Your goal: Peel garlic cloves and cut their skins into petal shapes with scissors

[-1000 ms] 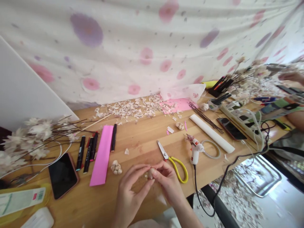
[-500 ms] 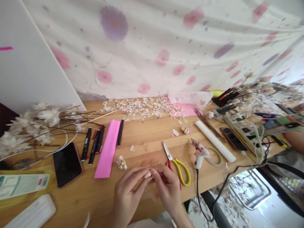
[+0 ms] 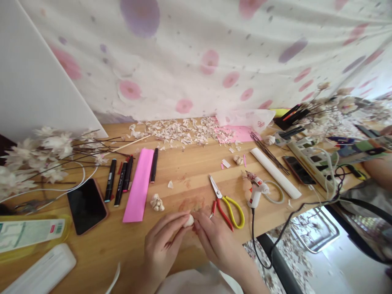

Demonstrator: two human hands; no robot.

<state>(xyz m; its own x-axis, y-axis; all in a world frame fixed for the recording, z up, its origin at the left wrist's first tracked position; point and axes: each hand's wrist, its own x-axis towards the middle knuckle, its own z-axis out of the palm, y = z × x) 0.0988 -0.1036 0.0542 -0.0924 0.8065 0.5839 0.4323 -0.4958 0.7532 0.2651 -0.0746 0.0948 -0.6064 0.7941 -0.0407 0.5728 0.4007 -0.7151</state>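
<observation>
My left hand (image 3: 165, 237) pinches a small white garlic clove (image 3: 189, 221) between thumb and fingertips. On its other side, the bent fingers of my right hand (image 3: 216, 234) press against it, hiding part of the clove. A garlic bulb (image 3: 157, 203) with its cloves showing lies just beyond my left hand. Scissors (image 3: 225, 202) with red and yellow handles rest opened beyond my right hand. A bit of pale skin (image 3: 170, 185) lies past the bulb.
Loose garlic skins (image 3: 186, 132) cover the table's back. A glue gun (image 3: 255, 190) stands at right, its cord hanging off the edge. At left are a pink strip (image 3: 139, 185), markers (image 3: 121, 183), a phone (image 3: 87, 206) and white flowers (image 3: 49, 153). Another person's arm (image 3: 378, 169) shows far right.
My right hand has turned palm-down with its fingers closer together, and more of the clove shows between the hands. My view has shifted slightly downward.
</observation>
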